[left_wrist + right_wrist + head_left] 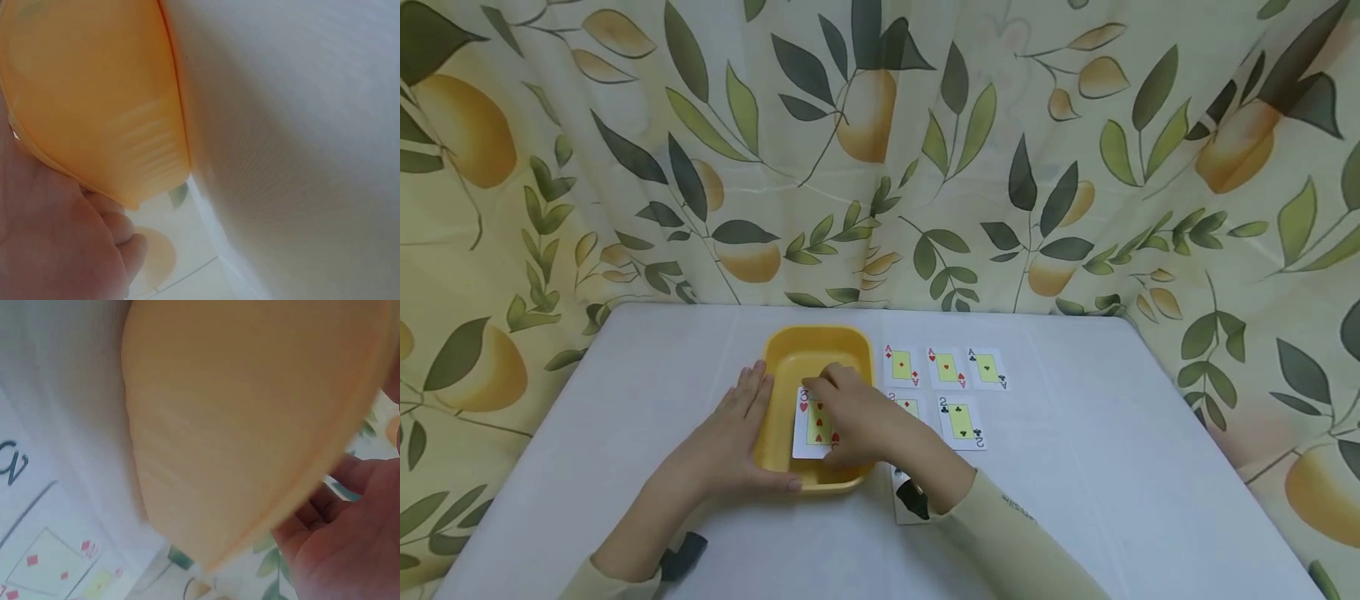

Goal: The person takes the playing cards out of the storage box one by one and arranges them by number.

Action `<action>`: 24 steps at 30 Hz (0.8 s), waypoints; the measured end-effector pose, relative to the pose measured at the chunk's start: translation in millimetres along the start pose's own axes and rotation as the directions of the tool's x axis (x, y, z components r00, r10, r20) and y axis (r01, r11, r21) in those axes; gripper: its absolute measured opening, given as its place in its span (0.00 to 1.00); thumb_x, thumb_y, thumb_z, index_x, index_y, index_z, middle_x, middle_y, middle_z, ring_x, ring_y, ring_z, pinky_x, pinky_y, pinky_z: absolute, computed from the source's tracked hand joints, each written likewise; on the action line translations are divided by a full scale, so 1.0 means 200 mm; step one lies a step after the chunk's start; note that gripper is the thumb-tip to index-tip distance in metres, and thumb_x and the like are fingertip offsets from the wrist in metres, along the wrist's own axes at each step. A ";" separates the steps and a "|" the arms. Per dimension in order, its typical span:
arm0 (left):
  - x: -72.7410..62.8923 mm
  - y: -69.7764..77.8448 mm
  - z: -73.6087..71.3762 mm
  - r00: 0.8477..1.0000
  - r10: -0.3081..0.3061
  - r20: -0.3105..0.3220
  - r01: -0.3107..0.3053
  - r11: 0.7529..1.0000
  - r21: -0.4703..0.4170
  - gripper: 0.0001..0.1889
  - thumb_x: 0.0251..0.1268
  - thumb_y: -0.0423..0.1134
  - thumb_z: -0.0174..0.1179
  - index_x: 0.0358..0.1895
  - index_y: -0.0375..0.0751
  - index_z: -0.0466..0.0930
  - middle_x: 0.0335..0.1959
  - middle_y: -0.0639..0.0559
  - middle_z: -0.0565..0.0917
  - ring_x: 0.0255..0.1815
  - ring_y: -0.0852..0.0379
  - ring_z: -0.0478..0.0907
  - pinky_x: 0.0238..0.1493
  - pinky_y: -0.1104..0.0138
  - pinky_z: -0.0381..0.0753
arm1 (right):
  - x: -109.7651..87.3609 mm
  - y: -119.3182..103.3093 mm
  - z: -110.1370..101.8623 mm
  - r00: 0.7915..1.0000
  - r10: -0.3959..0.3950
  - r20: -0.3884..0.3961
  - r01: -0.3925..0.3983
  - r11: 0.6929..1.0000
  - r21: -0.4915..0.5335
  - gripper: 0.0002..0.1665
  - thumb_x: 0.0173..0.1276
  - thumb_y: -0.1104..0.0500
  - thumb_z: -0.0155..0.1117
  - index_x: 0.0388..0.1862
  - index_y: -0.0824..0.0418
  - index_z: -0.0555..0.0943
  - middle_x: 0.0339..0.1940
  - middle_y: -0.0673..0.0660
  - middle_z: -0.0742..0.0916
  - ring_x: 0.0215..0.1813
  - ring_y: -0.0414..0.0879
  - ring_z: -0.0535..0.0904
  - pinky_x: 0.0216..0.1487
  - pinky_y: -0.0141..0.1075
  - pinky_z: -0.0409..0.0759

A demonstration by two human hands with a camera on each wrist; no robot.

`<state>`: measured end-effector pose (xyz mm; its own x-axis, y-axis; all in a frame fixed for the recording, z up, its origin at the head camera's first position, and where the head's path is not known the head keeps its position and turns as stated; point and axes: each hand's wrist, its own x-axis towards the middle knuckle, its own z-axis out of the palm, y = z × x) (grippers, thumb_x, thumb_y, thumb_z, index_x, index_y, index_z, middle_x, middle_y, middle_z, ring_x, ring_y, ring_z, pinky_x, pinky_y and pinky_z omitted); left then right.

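My right hand [865,417] reaches into a yellow tray [820,332], pinching a three of hearts playing card [802,427] by its right side, thumb near the lower edge. The hand covers part of the card's face. My left hand [722,442] lies along the tray's left side, its fingers straight against the rim and its thumb stretched along the front edge. In the left wrist view, the left hand [56,244] touches the tray wall [94,94]. The right wrist view has the right hand [350,531] beyond the tray's rim, the card hidden.
Right of the tray lie an ace of diamonds [902,366], an ace of hearts [947,367] and an ace of clubs [988,369]. Below them are a two of diamonds [907,407], partly covered, and a two of clubs [962,422]. Another card [904,508] shows beneath my right wrist.
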<state>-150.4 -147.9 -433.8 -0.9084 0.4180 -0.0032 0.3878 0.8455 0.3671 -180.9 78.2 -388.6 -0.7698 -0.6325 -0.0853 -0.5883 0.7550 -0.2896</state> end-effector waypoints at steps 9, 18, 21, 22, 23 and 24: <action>0.00 -0.01 0.00 1.000 -0.004 -0.006 0.004 1.000 0.003 0.78 0.32 0.85 0.62 0.80 0.34 0.40 0.83 0.43 0.35 0.83 0.42 0.35 0.80 0.49 0.49 | -0.09 0.03 -0.08 0.998 0.017 -0.064 -0.014 0.999 0.053 0.60 0.42 0.50 0.85 0.75 0.54 0.66 0.63 0.51 0.72 0.59 0.43 0.67 0.60 0.33 0.79; 0.00 -0.01 0.00 1.000 -0.007 -0.016 0.007 1.000 -0.012 0.77 0.32 0.83 0.64 0.80 0.34 0.41 0.83 0.42 0.36 0.83 0.42 0.36 0.79 0.47 0.49 | -0.19 0.09 -0.15 0.994 0.052 -0.095 -0.045 0.996 0.076 0.60 0.42 0.54 0.83 0.76 0.55 0.65 0.65 0.51 0.71 0.61 0.43 0.66 0.60 0.34 0.80; 0.00 -0.01 0.00 1.000 0.001 -0.024 -0.001 1.000 -0.021 0.77 0.32 0.83 0.64 0.80 0.33 0.42 0.83 0.41 0.37 0.83 0.40 0.37 0.79 0.47 0.49 | -0.22 0.11 -0.16 0.993 0.069 -0.101 -0.061 0.995 0.079 0.61 0.41 0.53 0.84 0.76 0.54 0.64 0.65 0.50 0.70 0.62 0.42 0.66 0.60 0.33 0.80; 0.00 -0.01 0.00 1.000 0.003 -0.025 -0.003 1.000 -0.024 0.77 0.32 0.83 0.64 0.80 0.32 0.42 0.83 0.41 0.37 0.82 0.40 0.37 0.79 0.47 0.49 | -0.24 0.13 -0.16 0.992 0.076 -0.105 -0.069 0.995 0.074 0.62 0.41 0.53 0.84 0.76 0.54 0.65 0.65 0.49 0.71 0.62 0.42 0.66 0.60 0.33 0.79; 0.00 -0.01 0.00 1.000 0.003 -0.022 -0.004 1.000 -0.023 0.78 0.32 0.84 0.64 0.80 0.32 0.42 0.83 0.41 0.37 0.82 0.40 0.37 0.79 0.47 0.49 | -0.25 0.14 -0.17 0.991 0.088 -0.106 -0.081 0.994 0.067 0.62 0.41 0.52 0.84 0.76 0.52 0.65 0.65 0.49 0.71 0.62 0.42 0.65 0.61 0.33 0.79; 0.00 -0.01 0.00 1.000 0.008 -0.026 -0.009 1.000 -0.026 0.78 0.31 0.84 0.64 0.80 0.32 0.42 0.83 0.40 0.37 0.82 0.40 0.37 0.79 0.47 0.49 | -0.27 0.15 -0.17 0.990 0.095 -0.109 -0.089 0.994 0.061 0.62 0.40 0.51 0.85 0.76 0.52 0.65 0.65 0.48 0.71 0.63 0.42 0.65 0.61 0.33 0.78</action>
<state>-150.5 -149.4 -434.9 -0.9090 0.4161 0.0236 0.3915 0.8329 0.3912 -165.7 140.0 -360.8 -0.8446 -0.5353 -0.0081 -0.5014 0.7963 -0.3385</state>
